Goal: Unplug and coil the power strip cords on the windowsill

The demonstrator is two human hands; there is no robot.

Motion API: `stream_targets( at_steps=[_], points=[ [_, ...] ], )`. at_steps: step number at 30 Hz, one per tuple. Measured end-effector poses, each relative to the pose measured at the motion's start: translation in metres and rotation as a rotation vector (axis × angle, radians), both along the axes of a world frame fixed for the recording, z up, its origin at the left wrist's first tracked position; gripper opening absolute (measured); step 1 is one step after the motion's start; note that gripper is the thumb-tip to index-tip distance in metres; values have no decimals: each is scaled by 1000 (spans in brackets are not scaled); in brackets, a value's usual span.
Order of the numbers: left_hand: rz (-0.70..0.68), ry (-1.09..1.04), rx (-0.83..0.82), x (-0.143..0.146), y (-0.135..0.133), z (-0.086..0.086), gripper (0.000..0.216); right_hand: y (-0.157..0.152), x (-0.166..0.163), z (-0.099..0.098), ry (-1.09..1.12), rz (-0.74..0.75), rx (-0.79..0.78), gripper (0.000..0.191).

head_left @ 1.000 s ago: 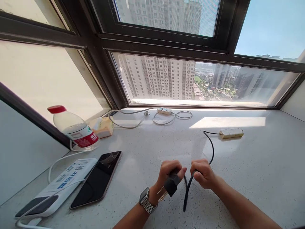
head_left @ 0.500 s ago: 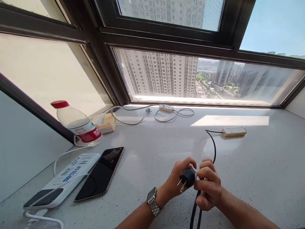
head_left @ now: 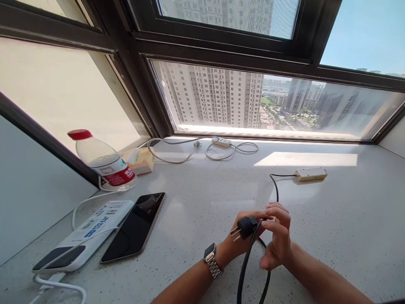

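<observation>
black plug (head_left: pixel 245 226) prongs point left | left hand (head_left: pixel 243 242) grips it | right hand (head_left: pixel 278 240) pinches cable (head_left: pixel 245 266)

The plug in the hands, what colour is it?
Black, with bare metal prongs; the plug and its cable show best in the head view.

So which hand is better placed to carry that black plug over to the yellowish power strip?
Probably the right hand: it sits on the power strip side, gripping the cable beside the black plug.
</observation>
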State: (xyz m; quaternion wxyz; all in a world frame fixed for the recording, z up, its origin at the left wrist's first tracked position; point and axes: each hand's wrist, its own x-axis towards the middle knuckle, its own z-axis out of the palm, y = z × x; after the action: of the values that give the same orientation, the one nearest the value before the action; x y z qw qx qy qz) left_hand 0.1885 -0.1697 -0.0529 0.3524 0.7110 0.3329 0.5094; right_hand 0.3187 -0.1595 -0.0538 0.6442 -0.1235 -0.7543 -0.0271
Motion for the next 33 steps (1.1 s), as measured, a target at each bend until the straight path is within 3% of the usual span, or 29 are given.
stream_targets(
  at_steps=[3,7,12,15,18,20,23,29,33],
  points=[
    [-46,-14,-113,-11,0,6,28,29,17,-4,-211,-31,-277,56],
    [40,-354,-286,-31,9,16,41,63,30,-15,-472,-27,-533,65],
    [300,-851,-64,-69,27,64,42,83,43,-27,-544,-232,-786,57],
    [318,-1060,-121,-87,36,99,44,86,47,-29,-522,-272,-767,56],
    [416,-1115,-104,-91,45,123,44,82,41,-27,-511,-252,-606,52],
    [504,-1044,43,-85,50,128,43,77,35,-24,-475,-250,-460,48],
    [495,-844,151,-75,58,125,48,66,31,-16,-375,-268,-253,49],
    [316,-205,-273,-74,64,106,53,45,37,5,-172,-89,-89,46],
    [257,187,-254,-61,64,91,45,33,37,9,-58,39,-161,40]
  ],
)
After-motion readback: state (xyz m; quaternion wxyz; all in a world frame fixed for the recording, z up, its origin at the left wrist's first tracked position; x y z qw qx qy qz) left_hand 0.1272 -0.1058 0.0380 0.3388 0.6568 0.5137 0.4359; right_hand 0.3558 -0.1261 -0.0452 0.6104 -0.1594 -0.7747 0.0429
